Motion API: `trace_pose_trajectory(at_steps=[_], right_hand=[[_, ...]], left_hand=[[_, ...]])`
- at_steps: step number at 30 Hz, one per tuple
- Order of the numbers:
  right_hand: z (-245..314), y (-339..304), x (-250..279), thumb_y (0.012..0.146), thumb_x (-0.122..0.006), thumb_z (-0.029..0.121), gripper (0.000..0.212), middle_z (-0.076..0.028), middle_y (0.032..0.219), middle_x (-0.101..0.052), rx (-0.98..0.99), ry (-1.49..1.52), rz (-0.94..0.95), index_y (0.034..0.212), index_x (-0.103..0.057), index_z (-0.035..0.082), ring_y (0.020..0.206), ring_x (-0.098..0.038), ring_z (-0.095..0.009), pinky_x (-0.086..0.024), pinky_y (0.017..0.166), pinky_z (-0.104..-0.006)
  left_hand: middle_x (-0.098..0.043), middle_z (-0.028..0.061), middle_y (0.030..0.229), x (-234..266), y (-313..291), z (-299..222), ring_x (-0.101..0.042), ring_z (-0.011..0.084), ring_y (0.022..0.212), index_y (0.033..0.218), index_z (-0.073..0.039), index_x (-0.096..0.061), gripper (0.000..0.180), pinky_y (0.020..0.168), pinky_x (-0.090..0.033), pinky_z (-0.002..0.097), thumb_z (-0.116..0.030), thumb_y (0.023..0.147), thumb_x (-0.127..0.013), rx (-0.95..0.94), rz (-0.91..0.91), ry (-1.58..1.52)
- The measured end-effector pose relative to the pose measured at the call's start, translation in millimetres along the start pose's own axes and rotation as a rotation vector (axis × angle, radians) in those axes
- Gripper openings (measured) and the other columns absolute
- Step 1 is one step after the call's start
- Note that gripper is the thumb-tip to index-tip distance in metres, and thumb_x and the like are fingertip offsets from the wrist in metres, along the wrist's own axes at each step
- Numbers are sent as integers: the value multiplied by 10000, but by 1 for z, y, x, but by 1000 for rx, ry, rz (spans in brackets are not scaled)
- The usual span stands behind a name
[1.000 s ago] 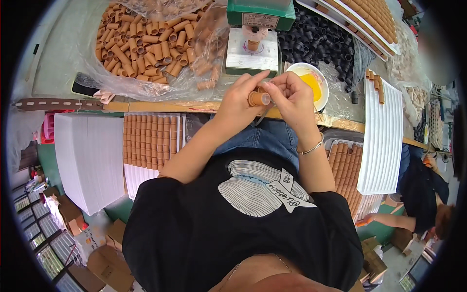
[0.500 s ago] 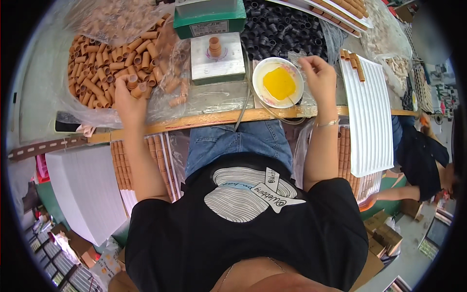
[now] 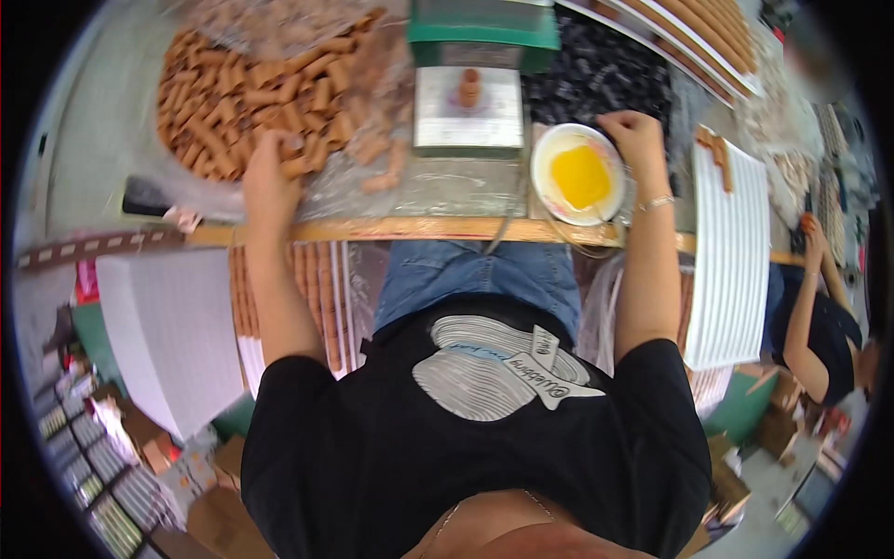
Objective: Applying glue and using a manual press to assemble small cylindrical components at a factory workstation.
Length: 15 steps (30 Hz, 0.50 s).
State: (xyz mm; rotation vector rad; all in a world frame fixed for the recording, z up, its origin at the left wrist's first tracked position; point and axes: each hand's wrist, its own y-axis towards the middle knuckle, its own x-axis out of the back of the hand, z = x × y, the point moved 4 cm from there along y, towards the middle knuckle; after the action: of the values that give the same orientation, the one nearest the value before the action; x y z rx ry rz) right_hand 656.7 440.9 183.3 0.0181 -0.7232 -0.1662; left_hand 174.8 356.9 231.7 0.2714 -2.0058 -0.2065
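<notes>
My left hand (image 3: pixel 267 177) reaches into a heap of short brown tubes (image 3: pixel 244 88) lying on clear plastic sheet at the left of the bench; its fingers curl among the tubes, and whether it grips one I cannot tell. My right hand (image 3: pixel 635 137) rests closed beside a white bowl of yellow paste (image 3: pixel 577 175), at the edge of a pile of small black pieces (image 3: pixel 601 70). Between the hands stands a green machine (image 3: pixel 484 28) with a grey plate (image 3: pixel 467 116) and one brown tube upright (image 3: pixel 469 88) on it.
A white ribbed tray (image 3: pixel 731 252) with a couple of brown tubes lies at the right. Trays filled with brown tubes (image 3: pixel 289 289) stand below the wooden bench edge (image 3: pixel 372 230). Another person in a black shirt (image 3: pixel 819 321) sits at the far right. White stacked trays (image 3: pixel 168 326) are on the left.
A second ago both hands held one brown tube together at the bench edge. They have since parted: the left went to the tube heap, the right to the bowl's far side.
</notes>
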Motion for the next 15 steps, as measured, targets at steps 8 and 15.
trace_pose_trajectory(at_steps=[8, 15], right_hand=[[7, -41, 36, 855, -687, 149, 172, 18, 774, -631, 65, 145, -173, 878, -664, -20, 712, -531, -41, -420, 633, -193], [70, -109, 26, 733, -701, 62, 112, -77, 853, -564, 535, -137, -79, 836, -659, 75, 831, -545, -281, -423, 741, -370]], left_hand=[[-606, 141, 943, 0, 7, 10, -591, 349, 944, 1045, -100, -527, 446, 787, -459, 409, 79, 652, -637, -131, -22, 33], [-635, 76, 1004, -20, -12, -29, -623, 194, 935, 1026, -43, -553, 111, 774, -537, 275, -76, 922, -572, 274, -75, -1456]])
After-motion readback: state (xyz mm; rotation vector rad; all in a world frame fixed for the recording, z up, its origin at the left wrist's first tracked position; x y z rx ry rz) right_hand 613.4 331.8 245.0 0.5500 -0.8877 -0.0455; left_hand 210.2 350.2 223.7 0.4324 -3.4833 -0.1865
